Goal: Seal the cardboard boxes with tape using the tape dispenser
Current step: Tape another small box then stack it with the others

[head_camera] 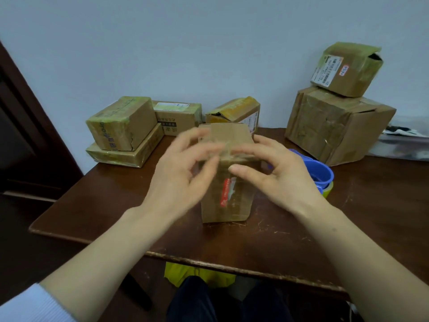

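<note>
Now the box (225,201) top should be pressed flat by the left hand (183,175) and right hand (281,175), fingers loose and empty, before the tape dispenser (323,175) at 3 o'clock is fetched.

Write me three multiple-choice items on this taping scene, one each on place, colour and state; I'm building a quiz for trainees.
1. Where does the tape dispenser lie?
A. On the left stack
B. On the table, right of the middle box
C. On the floor

2. What colour is the dispenser's body?
A. Red
B. Black
C. Blue

3. How is the small box atop the big box at the right?
A. Gaping at one end
B. Flattened
C. Wrapped in paper

Answers: 1 B, it shows just past the right hand; 2 C, blue plastic over a yellow-green tape roll; 3 A, a flap stands ajar over a dark gap.
</note>
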The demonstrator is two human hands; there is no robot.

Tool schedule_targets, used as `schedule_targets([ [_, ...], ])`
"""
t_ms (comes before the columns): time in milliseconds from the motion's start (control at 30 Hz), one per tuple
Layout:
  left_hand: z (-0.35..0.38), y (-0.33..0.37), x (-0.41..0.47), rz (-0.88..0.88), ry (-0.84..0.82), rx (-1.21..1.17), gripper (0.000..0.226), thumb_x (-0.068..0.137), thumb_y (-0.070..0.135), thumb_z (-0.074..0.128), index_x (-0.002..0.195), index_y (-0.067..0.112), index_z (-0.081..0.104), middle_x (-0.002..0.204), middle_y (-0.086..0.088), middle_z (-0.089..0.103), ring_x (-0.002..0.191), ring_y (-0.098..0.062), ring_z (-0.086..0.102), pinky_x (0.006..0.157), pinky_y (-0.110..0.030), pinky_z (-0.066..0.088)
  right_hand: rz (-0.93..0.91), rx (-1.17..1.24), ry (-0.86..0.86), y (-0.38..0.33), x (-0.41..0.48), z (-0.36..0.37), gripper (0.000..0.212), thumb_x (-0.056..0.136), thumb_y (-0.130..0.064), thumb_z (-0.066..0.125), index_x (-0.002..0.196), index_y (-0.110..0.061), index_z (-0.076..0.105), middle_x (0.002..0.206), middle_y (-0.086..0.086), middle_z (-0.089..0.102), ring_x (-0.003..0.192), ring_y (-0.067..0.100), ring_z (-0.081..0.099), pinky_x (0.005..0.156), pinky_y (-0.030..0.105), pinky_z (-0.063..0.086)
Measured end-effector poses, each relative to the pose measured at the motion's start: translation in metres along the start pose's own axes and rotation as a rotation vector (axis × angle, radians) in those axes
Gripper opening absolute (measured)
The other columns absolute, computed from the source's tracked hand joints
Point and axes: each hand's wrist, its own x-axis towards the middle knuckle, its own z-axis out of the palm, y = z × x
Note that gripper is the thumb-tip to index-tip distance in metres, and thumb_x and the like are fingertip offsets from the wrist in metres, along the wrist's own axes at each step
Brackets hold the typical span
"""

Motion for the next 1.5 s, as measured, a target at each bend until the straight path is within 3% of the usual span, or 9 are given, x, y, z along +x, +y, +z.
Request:
schedule_targets([
  [267,-0.006,-0.011,0.021,0.273,-0.139,0.196,0.038,0.080,0.046,0.061,0.096,0.015,0.078,0.099,0.000,0.071,0.088,-0.020,0.067,0.067,-0.041,0.057,-0.100,-0.173,0.062,-0.003,0.014,0.001,0.032,0.074,-0.053,0.065,0.087,-0.026,0.074,0.090,-0.005,0.070,0.085,0.019,0.064,0.070,0.044,0.051],
  [433,-0.017,-0.019,0.030,0.369,-0.291,0.135,0.030,0.085,0.035,0.062,0.099,0.012,0.076,0.103,-0.002,0.071,0.093,-0.014,0.066,0.078,-0.036,0.056,-0.208,-0.089,-0.036,0.018,0.017,-0.017,0.024,0.077,-0.038,0.071,0.086,-0.016,0.076,0.097,-0.008,0.073,0.101,0.013,0.066,0.084,0.046,0.055],
  [600,-0.023,-0.019,0.024,0.251,-0.288,-0.046,0.031,0.084,0.027,0.063,0.111,0.012,0.068,0.112,-0.001,0.070,0.108,-0.008,0.065,0.092,-0.028,0.054,-0.144,0.065,-0.193,0.022,0.018,-0.032,0.032,0.081,-0.005,0.071,0.090,-0.036,0.071,0.103,-0.016,0.068,0.120,0.002,0.053,0.099,0.019,0.045],
  [667,-0.019,-0.012,0.021,0.253,-0.227,0.060,0.032,0.084,0.033,0.062,0.112,0.020,0.070,0.109,0.004,0.071,0.095,-0.012,0.069,0.073,-0.033,0.059,-0.118,0.026,-0.108,0.011,0.017,-0.023,0.008,0.075,-0.029,0.074,0.082,-0.034,0.073,0.090,-0.012,0.073,0.103,0.009,0.065,0.089,0.034,0.054],
  [767,-0.008,-0.007,0.020,0.319,-0.177,0.327,0.030,0.085,0.043,0.057,0.104,0.027,0.075,0.101,0.005,0.068,0.087,-0.018,0.065,0.058,-0.037,0.055,-0.169,-0.205,0.001,0.000,0.018,-0.009,0.047,0.062,-0.067,0.061,0.077,-0.023,0.068,0.074,-0.005,0.070,0.075,0.018,0.066,0.070,0.043,0.053],
  [1067,-0.022,-0.020,0.032,0.320,-0.368,0.020,0.028,0.085,0.029,0.063,0.107,0.014,0.072,0.106,-0.003,0.067,0.092,0.005,0.057,0.080,-0.007,0.041,-0.159,0.050,-0.246,0.022,0.025,-0.037,0.023,0.073,-0.022,0.077,0.082,-0.041,0.069,0.101,-0.010,0.070,0.121,0.006,0.055,0.102,0.035,0.047],
  [1267,-0.014,-0.012,0.029,0.187,-0.242,0.070,0.026,0.074,0.039,0.073,0.087,0.017,0.078,0.096,0.010,0.067,0.083,-0.003,0.063,0.068,-0.024,0.053,-0.105,-0.248,-0.004,-0.005,0.022,-0.012,0.039,0.059,-0.061,0.067,0.071,-0.024,0.066,0.078,-0.003,0.070,0.085,0.019,0.065,0.076,0.042,0.051],
  [1400,-0.020,-0.015,0.030,0.153,-0.313,-0.038,0.023,0.079,0.023,0.073,0.100,0.013,0.075,0.104,0.006,0.069,0.098,-0.002,0.064,0.083,-0.008,0.045,-0.035,0.047,-0.124,0.016,0.023,-0.024,0.010,0.071,-0.030,0.076,0.079,-0.025,0.071,0.092,-0.003,0.074,0.109,0.014,0.063,0.094,0.040,0.051],
  [1500,-0.021,-0.014,0.022,-0.011,-0.247,-0.217,0.030,0.075,0.016,0.072,0.104,0.009,0.071,0.106,0.006,0.069,0.102,0.001,0.065,0.087,-0.011,0.048,0.120,0.468,-0.113,0.028,0.011,-0.027,0.030,0.073,-0.005,0.073,0.099,-0.016,0.066,0.109,0.001,0.070,0.112,0.010,0.062,0.098,0.034,0.050],
])
